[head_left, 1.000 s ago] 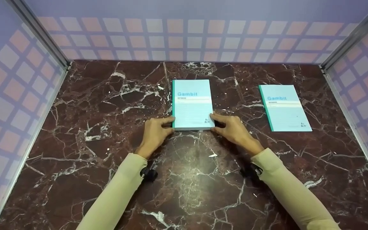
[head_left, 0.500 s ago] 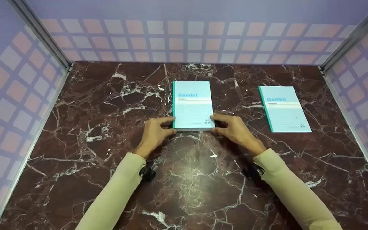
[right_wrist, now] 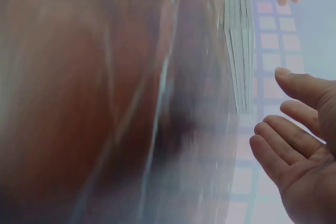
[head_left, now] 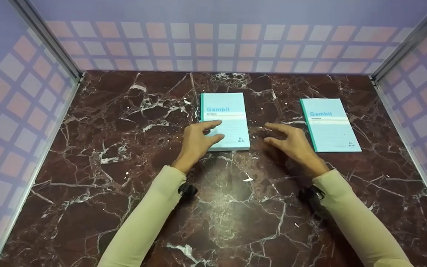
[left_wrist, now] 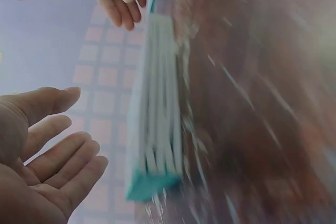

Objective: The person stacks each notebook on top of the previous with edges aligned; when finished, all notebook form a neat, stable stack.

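A stack of several pale blue "Gambit" notebooks [head_left: 228, 105] with green spines lies mid-table; its layered page edges show in the left wrist view [left_wrist: 161, 98]. My left hand [head_left: 197, 142] hovers over the stack's lower left part, fingers and thumb apart, holding nothing. The left wrist view shows that hand [left_wrist: 52, 156] clear of the stack. To the right of the stack, my right hand [head_left: 294, 144] is held in the air with parted fingers and nothing in it. Nearby on the right lies a single matching notebook [head_left: 332, 128], slightly turned.
The dark red marbled table [head_left: 124, 207] is bounded by a tiled-pattern back panel [head_left: 232, 40] and two side panels, with a metal post [head_left: 46, 40] at the left corner. Black wrist devices, one of them a camera strap [head_left: 188, 190], sit at both sleeves.
Both hands have let go of the stack's lower sides. The left hand has moved right, over the stack, and the right hand has moved right toward the single notebook. The notebooks stay put.
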Motion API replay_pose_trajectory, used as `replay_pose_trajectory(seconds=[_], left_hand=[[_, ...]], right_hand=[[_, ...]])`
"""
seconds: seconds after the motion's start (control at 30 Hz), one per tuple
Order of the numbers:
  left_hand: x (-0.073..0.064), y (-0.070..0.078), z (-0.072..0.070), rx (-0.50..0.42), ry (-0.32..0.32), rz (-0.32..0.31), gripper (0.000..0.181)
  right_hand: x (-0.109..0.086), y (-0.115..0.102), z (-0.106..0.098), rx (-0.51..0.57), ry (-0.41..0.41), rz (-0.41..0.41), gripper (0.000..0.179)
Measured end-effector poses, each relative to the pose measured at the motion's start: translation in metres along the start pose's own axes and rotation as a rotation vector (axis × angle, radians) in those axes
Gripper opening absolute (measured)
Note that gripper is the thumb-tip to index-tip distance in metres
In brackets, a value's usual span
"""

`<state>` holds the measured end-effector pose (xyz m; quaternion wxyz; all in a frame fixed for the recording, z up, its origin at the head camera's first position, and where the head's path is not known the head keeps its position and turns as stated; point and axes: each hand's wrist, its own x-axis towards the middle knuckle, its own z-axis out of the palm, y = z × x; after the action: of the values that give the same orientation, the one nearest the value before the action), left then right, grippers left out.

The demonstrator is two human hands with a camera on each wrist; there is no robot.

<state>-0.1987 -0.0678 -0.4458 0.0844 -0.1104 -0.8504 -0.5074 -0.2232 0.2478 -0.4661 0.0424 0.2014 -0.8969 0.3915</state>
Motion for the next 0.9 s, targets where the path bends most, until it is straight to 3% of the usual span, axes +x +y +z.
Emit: replay_pose_trajectory(seconds=[0.27, 0.43, 0.63, 0.9], left_hand=[[0.017, 0.021, 0.034, -0.175, -0.044, 0.01, 0.038], [0.023, 0.029, 0.058, -0.237, -0.063, -0.015, 0.041], [0.029, 0.036, 0.087, -0.253, -0.09, -0.045, 0.042], [0.032, 0.044, 0.123, -0.246, -0.134, -0.085, 0.041]], right_hand=[[-0.01, 0.02, -0.032, 0.009, 0.047, 0.088, 0.047], [-0.02, 0.034, -0.052, 0.005, 0.083, 0.142, 0.046], [-0.034, 0.048, -0.076, -0.003, 0.113, 0.196, 0.048], [-0.054, 0.069, -0.102, -0.096, 0.173, 0.281, 0.049]])
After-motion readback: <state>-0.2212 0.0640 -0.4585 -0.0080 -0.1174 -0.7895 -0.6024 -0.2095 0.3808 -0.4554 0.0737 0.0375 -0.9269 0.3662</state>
